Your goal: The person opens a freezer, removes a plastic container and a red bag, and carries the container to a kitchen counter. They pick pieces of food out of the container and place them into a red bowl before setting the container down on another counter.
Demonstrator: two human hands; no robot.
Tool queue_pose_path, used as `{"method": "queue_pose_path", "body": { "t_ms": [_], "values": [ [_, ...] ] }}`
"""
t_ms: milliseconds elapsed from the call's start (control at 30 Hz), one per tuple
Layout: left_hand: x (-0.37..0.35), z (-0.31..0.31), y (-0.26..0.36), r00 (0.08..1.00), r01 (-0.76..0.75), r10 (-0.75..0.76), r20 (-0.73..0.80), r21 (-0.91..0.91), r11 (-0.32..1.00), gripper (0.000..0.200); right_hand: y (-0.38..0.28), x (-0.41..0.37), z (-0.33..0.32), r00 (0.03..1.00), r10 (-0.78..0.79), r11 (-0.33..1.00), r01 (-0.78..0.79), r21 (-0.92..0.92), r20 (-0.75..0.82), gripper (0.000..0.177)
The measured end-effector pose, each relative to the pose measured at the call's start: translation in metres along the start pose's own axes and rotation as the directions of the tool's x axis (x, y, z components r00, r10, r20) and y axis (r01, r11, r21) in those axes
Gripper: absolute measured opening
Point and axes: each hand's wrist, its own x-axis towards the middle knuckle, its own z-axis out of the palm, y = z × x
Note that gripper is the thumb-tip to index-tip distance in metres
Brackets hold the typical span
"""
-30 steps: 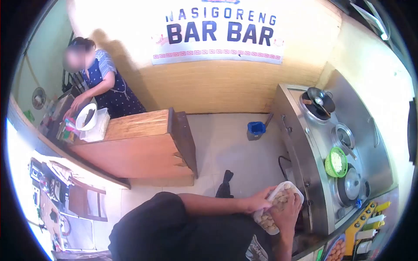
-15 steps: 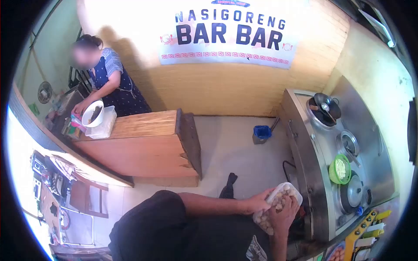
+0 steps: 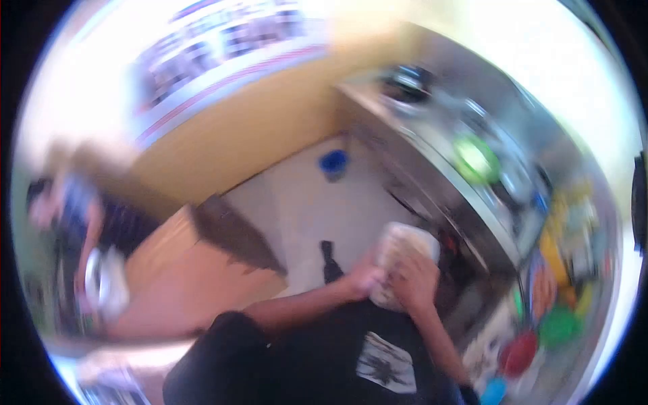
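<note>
A see-through plastic tub (image 3: 426, 237) of pale, roundish food pieces is held in front of my dark shirt. My left hand (image 3: 364, 279) grips its left side, fingers wrapped at the wall. My right hand (image 3: 415, 282) lies over the tub's opening, its fingers down on the pieces. Motion blur smears those fingers, so whether they pinch anything cannot be made out.
A steel cooking counter (image 3: 442, 162) runs along the right with a wok (image 3: 408, 82) and a green basket (image 3: 476, 158). A blue-lined bin (image 3: 333, 164) stands on the floor. Left, a person (image 3: 84, 209) works behind a wooden counter (image 3: 175, 283). Coloured containers crowd the lower right.
The view has swung right and tilted, bringing coloured bowls at lower right into sight. Both hands stay at the tub, the right one still over its contents.
</note>
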Motion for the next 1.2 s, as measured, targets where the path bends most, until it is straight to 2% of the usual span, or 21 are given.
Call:
{"method": "queue_pose_path", "body": {
  "t_ms": [33,67,100,133,200,233,400,533,633,700,833,900,933,967,1000,1033,1067,1100,1133,1167,1200],
  "values": [
    [-0.002,-0.003,0.009,0.993,0.093,-0.091,0.076,-0.027,0.995,0.085,-0.006,0.004,-0.009,0.999,-0.012,1.000,0.012,0.014,0.039,0.020],
    [0.004,-0.022,-0.006,0.984,0.175,-0.175,0.039,0.005,0.985,0.081,-0.007,-0.005,-0.005,0.993,0.095,0.995,-0.095,0.007,0.065,0.022],
    [-0.006,-0.004,0.010,0.983,0.174,-0.173,0.055,-0.020,0.985,0.077,-0.010,-0.010,-0.003,0.984,0.167,0.986,-0.165,-0.040,0.054,0.021],
    [-0.007,-0.003,0.012,0.968,0.221,-0.215,0.131,-0.033,0.975,0.076,-0.010,-0.020,-0.004,0.992,0.129,0.989,-0.128,-0.067,0.007,0.019],
    [0.005,0.011,0.006,0.919,0.324,-0.311,0.241,-0.012,0.946,0.075,-0.013,-0.023,-0.015,0.951,0.302,0.946,-0.292,-0.140,0.059,0.017],
    [0.007,0.019,0.004,0.914,0.343,-0.331,0.234,-0.009,0.939,0.074,-0.012,-0.035,-0.021,0.929,0.368,0.919,-0.360,-0.163,0.024,0.017],
    [0.019,0.044,-0.008,0.864,0.409,-0.408,0.295,0.062,0.910,0.078,-0.011,-0.064,-0.043,0.917,0.381,0.901,-0.397,-0.174,-0.119,0.016],
    [0.025,0.071,-0.022,0.827,0.411,-0.425,0.369,0.121,0.904,0.081,-0.009,-0.085,-0.063,0.894,0.416,0.863,-0.446,-0.236,-0.169,0.016],
    [0.026,0.089,-0.030,0.801,0.429,-0.453,0.392,0.152,0.890,0.082,-0.007,-0.097,-0.074,0.905,0.387,0.857,-0.424,-0.293,-0.176,0.013],
    [0.029,0.095,-0.037,0.775,0.447,-0.469,0.424,0.157,0.881,0.082,-0.007,-0.103,-0.080,0.887,0.392,0.861,-0.447,-0.243,-0.243,0.011],
    [0.036,0.102,-0.047,0.749,0.448,-0.468,0.469,0.162,0.879,0.081,0.002,-0.111,-0.092,0.854,0.484,0.842,-0.514,-0.161,-0.192,0.011],
    [0.039,0.108,-0.054,0.747,0.509,-0.503,0.434,0.114,0.853,0.081,0.004,-0.109,-0.105,0.741,0.576,0.813,-0.563,0.147,-0.345,0.008],
    [0.040,0.111,-0.056,0.745,0.508,-0.500,0.442,0.111,0.854,0.081,0.008,-0.110,-0.112,0.743,0.572,0.815,-0.562,0.138,-0.348,0.008],
    [0.042,0.112,-0.058,0.734,0.526,-0.512,0.446,0.102,0.844,0.081,0.012,-0.110,-0.119,0.585,0.727,0.685,-0.583,0.436,-0.360,0.007],
    [0.043,0.115,-0.060,0.725,0.544,-0.523,0.448,0.094,0.834,0.081,0.016,-0.108,-0.129,0.417,0.857,0.497,-0.518,0.696,-0.302,0.006],
    [0.043,0.117,-0.061,0.726,0.540,-0.517,0.453,0.090,0.837,0.081,0.024,-0.113,-0.148,0.396,0.864,0.481,-0.462,0.745,-0.312,0.004],
    [0.043,0.119,-0.063,0.740,0.526,-0.504,0.446,0.085,0.846,0.079,0.046,-0.128,-0.152,0.342,0.836,0.548,-0.496,0.674,-0.429,0.005],
    [0.042,0.119,-0.065,0.753,0.510,-0.490,0.439,0.080,0.857,0.077,0.038,-0.126,-0.186,0.193,0.924,0.381,-0.458,0.803,-0.329,0.005],
    [0.044,0.113,-0.067,0.775,0.487,-0.477,0.414,0.091,0.869,0.075,0.059,-0.146,-0.198,0.069,0.958,0.284,-0.370,0.885,-0.279,0.008],
    [0.046,0.104,-0.069,0.789,0.469,-0.468,0.398,0.102,0.877,0.072,0.077,-0.165,-0.214,-0.013,0.948,0.299,-0.307,0.903,-0.319,0.006],
    [0.049,0.087,-0.069,0.838,0.425,-0.469,0.277,0.208,0.881,0.069,0.101,-0.185,-0.222,-0.026,0.934,0.330,-0.320,0.888,-0.356,0.006]
  ]
}}
